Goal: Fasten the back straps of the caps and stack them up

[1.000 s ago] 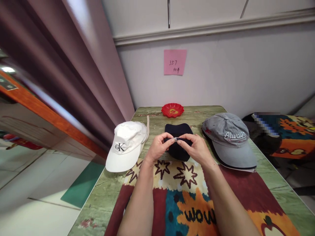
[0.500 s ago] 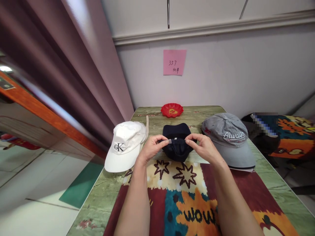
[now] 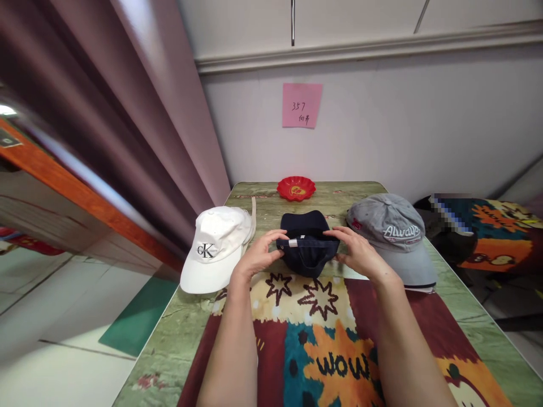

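Observation:
A dark navy baseball cap (image 3: 309, 261) sits at the middle of the table, its brim toward the wall and its back strap with a metal buckle facing me. My left hand (image 3: 262, 253) holds the cap's left side, fingertips at the upper rim and thumb lower down by the strap end. On the opposite side, my right hand (image 3: 358, 252) grips the cap with its fingers over the rim and its thumb beneath. To the left lies a white cap (image 3: 216, 243) with a CK print. A grey cap (image 3: 388, 234) lettered "Always" is at the right, partly behind my right hand.
A red scalloped dish (image 3: 296, 188) stands at the far end of the table (image 3: 156, 345). A patterned cloth (image 3: 297, 350) covers the near middle. Curtains (image 3: 169, 102) hang at the left, and a pink note (image 3: 302, 105) is on the wall.
Both hands have shifted from pinching the ends of the back strap to holding the cap's two sides, spread slightly farther apart. The strap now shows its buckle, and the cap's opening looks wider.

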Tool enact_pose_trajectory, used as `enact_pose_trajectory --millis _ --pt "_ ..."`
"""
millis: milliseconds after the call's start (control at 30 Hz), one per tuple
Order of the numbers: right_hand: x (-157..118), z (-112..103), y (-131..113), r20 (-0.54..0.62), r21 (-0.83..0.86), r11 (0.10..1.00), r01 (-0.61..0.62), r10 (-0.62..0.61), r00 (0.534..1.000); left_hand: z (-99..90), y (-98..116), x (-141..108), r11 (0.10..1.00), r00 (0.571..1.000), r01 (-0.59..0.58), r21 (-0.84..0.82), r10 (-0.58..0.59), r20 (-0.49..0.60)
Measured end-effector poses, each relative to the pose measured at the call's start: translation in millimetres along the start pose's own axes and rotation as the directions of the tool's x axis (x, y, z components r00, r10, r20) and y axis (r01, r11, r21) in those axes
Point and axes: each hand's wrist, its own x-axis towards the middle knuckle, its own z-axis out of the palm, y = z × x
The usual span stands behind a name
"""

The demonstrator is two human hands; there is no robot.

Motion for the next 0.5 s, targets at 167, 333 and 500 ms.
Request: enact_pose_trajectory --millis 167,333,500 --pt "0 -13 -18 -0.089 0.413 0.902 0.123 -0.095 0.992 -8.1 16 -12 0.944 0.999 0.004 -0.330 -0.016 -0.034" --pt "-11 -26 -47 0.005 0.909 0.417 0.012 -0.040 0.999 -0.7 30 -21 0.657 0.960 -0.180 -0.732 -0.044 -0.276" --pt "-2 -11 -58 0.152 0.988 -0.032 -0.149 0.117 0.981 22.4 24 -1 0.482 0.898 -0.163 -0.861 -0.289 -0.332"
